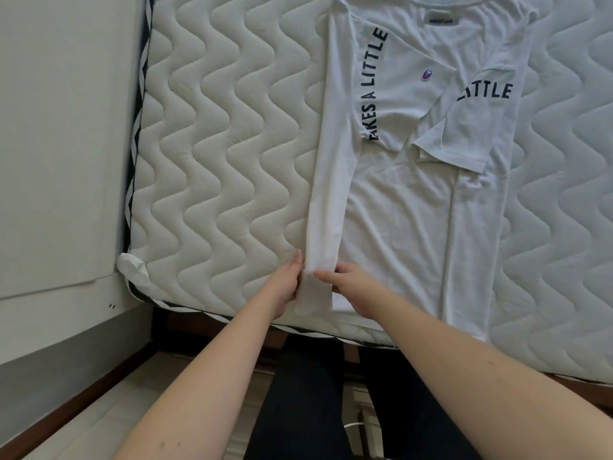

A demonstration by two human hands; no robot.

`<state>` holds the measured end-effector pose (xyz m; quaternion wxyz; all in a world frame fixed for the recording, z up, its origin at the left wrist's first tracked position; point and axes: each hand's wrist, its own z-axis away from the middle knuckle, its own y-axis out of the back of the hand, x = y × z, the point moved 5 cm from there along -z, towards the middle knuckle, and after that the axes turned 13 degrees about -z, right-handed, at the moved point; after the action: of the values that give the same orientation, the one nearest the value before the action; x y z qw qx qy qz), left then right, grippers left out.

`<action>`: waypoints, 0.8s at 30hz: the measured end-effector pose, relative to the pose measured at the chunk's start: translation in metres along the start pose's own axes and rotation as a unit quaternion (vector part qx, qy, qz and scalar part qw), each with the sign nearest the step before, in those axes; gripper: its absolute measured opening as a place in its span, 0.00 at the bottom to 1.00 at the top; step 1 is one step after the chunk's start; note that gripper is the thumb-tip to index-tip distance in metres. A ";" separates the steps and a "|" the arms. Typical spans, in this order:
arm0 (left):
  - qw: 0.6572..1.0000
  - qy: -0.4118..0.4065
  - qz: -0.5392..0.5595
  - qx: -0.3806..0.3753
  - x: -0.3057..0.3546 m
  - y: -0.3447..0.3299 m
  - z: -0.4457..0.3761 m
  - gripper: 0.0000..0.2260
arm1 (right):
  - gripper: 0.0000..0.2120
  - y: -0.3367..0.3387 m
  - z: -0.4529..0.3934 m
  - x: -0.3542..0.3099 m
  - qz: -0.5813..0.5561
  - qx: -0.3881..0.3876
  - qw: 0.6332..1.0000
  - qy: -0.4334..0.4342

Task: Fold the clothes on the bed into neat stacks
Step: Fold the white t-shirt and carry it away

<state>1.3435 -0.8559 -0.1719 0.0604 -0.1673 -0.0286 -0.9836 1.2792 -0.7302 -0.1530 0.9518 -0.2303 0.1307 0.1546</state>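
Left fold of the white T-shirt (398, 200): dark capitals along the fold, "AKES A LITTLE", first letter cut off by the crease.
Folded right sleeve (464, 127): dark capitals "LITTLE", first letter partly hidden.
Chest: small red and blue logo (426, 74), not legible.
Neck label (441, 20): dark tag, wording too small to read.

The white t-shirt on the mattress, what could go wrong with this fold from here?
The white t-shirt has its hem at the mattress edge, where both hands, left hand and right hand, hold the folded left strip; a tug could drag it off. The strip looks narrower than the right fold, so the result may be lopsided.
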 end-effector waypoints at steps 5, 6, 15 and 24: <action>1.000 0.001 -0.008 -0.001 -0.014 0.002 0.000 0.20 | 0.14 -0.004 -0.002 0.011 -0.082 0.017 0.996 -0.022; 1.000 -0.011 -0.015 0.000 -0.016 0.002 0.000 0.17 | 0.13 -0.005 -0.001 0.012 -0.073 0.024 0.997 -0.019; 0.974 -0.054 -0.171 0.138 -0.037 0.008 -0.006 0.11 | 0.14 0.019 -0.003 0.031 0.136 0.117 0.984 0.011; 0.980 -0.027 -0.195 0.036 -0.059 -0.010 0.011 0.16 | 0.10 0.042 0.001 0.069 0.246 0.154 0.957 -0.008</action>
<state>1.4009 -0.8385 -0.1815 -0.1273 -0.1824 -0.0974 -0.9701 1.3276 -0.6780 -0.1905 0.9093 -0.0407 0.1980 0.3638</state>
